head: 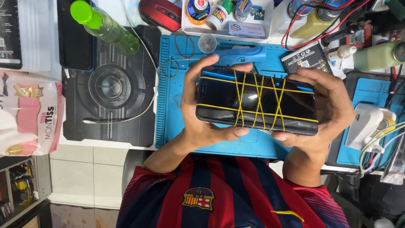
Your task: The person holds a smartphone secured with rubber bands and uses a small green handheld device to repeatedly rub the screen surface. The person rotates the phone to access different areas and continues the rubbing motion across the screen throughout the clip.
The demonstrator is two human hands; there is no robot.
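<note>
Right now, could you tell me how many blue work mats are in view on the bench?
2. One blue mat lies under the phone held by the left hand and right hand; a second mat sits far right, partly covered.

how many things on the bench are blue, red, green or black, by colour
blue: 2, work mat and tool
red: 1, mouse
green: 1, bottle
black: 2, phone in left hand and right hand, and pad
total: 6
</note>
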